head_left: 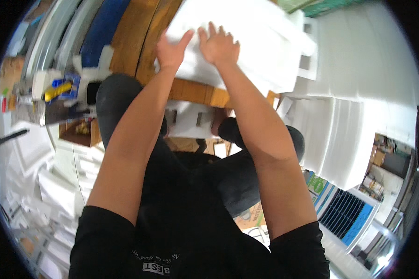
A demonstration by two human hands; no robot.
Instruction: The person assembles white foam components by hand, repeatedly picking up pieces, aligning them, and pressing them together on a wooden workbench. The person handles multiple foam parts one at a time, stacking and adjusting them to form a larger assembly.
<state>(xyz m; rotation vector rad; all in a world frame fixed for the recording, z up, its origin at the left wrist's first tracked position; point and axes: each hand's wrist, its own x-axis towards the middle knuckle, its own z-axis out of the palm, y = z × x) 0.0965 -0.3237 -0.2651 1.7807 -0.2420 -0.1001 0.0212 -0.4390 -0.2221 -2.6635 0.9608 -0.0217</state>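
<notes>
A large white slab (260,42), which looks like foam, lies on a wooden table (139,37) in front of me. My right hand (220,45) rests on its top near the close left part, palm down with the fingers spread. At the slab's left edge is my left hand (171,50), with its thumb stretched out toward the right hand and its other fingers partly out of sight. Neither hand grips anything that I can see. The slab's surface is overexposed, so its details are hard to make out.
On the left, a yellow-handled cutter (58,92) sits by a blue holder. White foam pieces (58,186) lie scattered at lower left. Tall stacks of white sheets (333,135) stand on the right, near a blue-and-white box (344,216). My knees are under the table's near edge.
</notes>
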